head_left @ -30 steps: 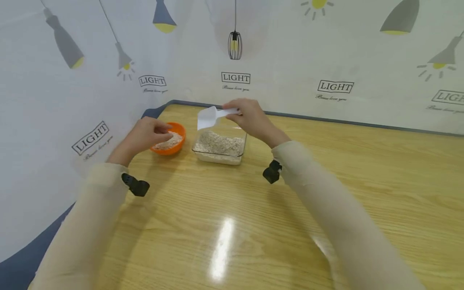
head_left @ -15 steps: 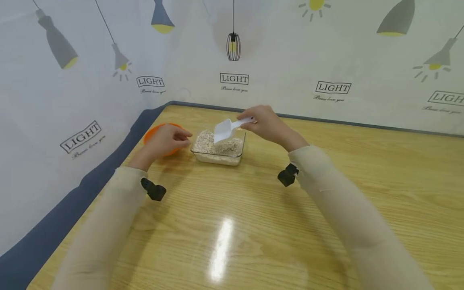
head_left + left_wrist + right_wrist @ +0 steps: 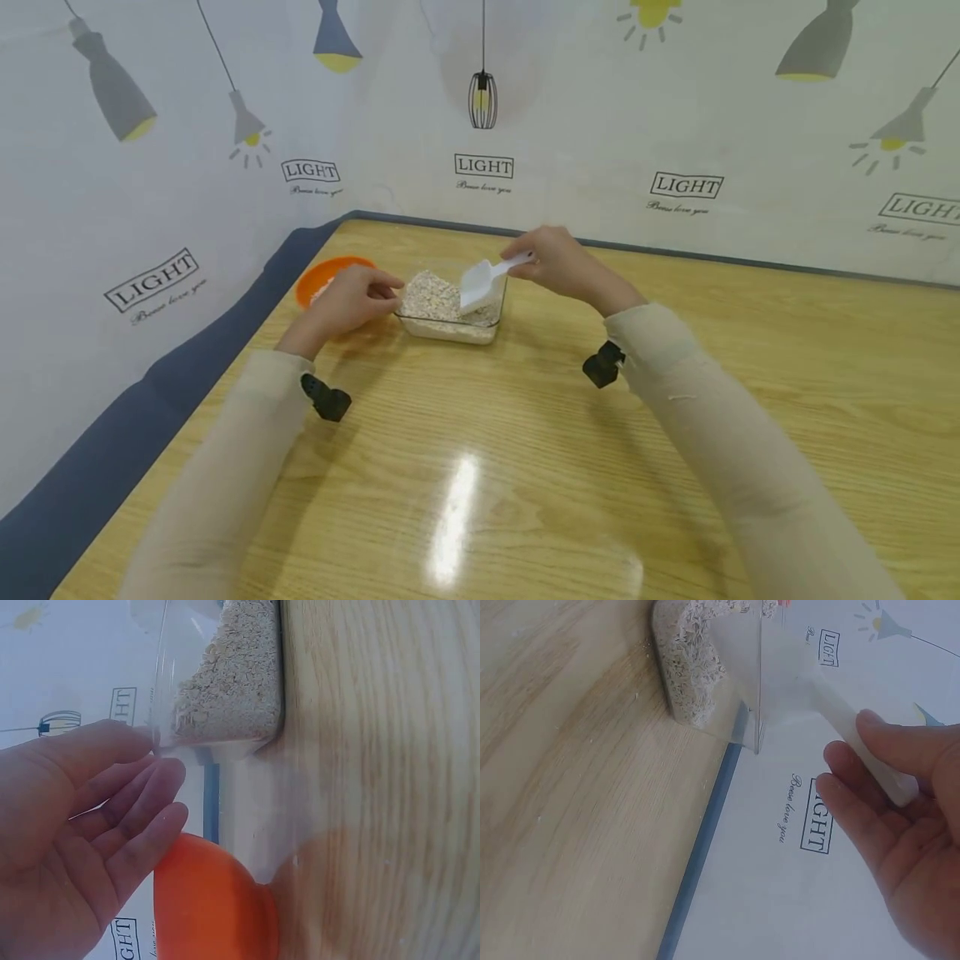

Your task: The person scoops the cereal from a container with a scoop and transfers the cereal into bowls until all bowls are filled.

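Note:
My right hand [image 3: 562, 258] pinches the handle of a white plastic scoop [image 3: 477, 285] between thumb and fingers. The scoop's blade dips into the oats [image 3: 429, 296] at the right side of a clear rectangular container [image 3: 450, 332]. At the container's left end is my left hand [image 3: 352, 296], its fingers loosely extended and fingertips right at the rim, as the left wrist view also shows. Partly hidden behind that hand sits an orange bowl [image 3: 318, 279] holding pale flakes. In the right wrist view, the scoop handle [image 3: 855, 739] slants over the container's edge.
Everything stands on a wood-grain table [image 3: 525, 450], near its far left corner. A white wall covering [image 3: 585, 125] with printed lamps rises right behind, and a dark blue strip [image 3: 172, 400] runs along the table's left edge.
My right hand has moved right and lowered the scoop from above the container into the oats. My left hand has moved right from over the orange bowl to the container's rim.

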`<move>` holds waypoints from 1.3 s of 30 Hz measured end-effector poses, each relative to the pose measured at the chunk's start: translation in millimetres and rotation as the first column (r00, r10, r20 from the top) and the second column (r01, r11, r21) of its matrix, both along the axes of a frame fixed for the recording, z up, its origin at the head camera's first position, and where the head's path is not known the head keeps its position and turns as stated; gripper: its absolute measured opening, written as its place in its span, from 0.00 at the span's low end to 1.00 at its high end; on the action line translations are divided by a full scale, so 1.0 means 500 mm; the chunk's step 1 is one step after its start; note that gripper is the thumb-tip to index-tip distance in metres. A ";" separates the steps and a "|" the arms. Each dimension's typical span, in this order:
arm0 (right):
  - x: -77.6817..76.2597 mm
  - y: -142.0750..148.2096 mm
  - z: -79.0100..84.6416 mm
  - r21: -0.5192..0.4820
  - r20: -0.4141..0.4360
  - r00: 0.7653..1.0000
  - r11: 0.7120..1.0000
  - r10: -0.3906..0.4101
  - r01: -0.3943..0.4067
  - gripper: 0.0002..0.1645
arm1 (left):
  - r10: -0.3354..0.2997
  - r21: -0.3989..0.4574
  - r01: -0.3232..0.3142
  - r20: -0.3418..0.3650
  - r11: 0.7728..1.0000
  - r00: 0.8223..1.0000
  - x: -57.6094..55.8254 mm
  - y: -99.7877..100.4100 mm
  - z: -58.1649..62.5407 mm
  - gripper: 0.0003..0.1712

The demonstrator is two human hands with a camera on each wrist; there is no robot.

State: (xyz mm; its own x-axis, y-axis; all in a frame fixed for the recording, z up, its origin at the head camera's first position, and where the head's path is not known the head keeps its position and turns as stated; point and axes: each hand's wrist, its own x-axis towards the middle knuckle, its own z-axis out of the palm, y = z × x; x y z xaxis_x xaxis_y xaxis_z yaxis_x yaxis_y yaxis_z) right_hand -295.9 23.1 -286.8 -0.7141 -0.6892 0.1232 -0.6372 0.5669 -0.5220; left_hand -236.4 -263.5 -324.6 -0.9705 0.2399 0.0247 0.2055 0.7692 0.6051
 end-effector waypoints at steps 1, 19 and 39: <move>-0.001 0.000 -0.001 0.011 -0.002 1.000 1.000 0.007 -0.007 0.16 | 0.001 -0.001 -0.001 0.000 1.000 1.000 0.000 0.000 0.000 0.21; -0.007 -0.018 -0.022 0.101 -0.008 0.999 0.994 0.050 -0.049 0.14 | 0.008 -0.001 -0.008 0.003 1.000 1.000 -0.005 0.004 0.003 0.20; 0.003 -0.058 -0.044 0.147 -0.070 0.990 0.983 0.124 -0.113 0.11 | 0.014 -0.010 -0.014 0.005 1.000 1.000 -0.002 0.008 -0.003 0.20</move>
State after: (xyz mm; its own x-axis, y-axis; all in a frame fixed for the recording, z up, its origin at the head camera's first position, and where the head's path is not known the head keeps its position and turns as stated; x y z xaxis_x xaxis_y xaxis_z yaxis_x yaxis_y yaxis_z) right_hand -294.6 -6.1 -308.7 -0.6185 -0.7827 0.0702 -0.7399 0.5499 -0.3874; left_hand -237.4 -259.5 -326.3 -0.9738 0.2266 0.0177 0.1918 0.7778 0.5985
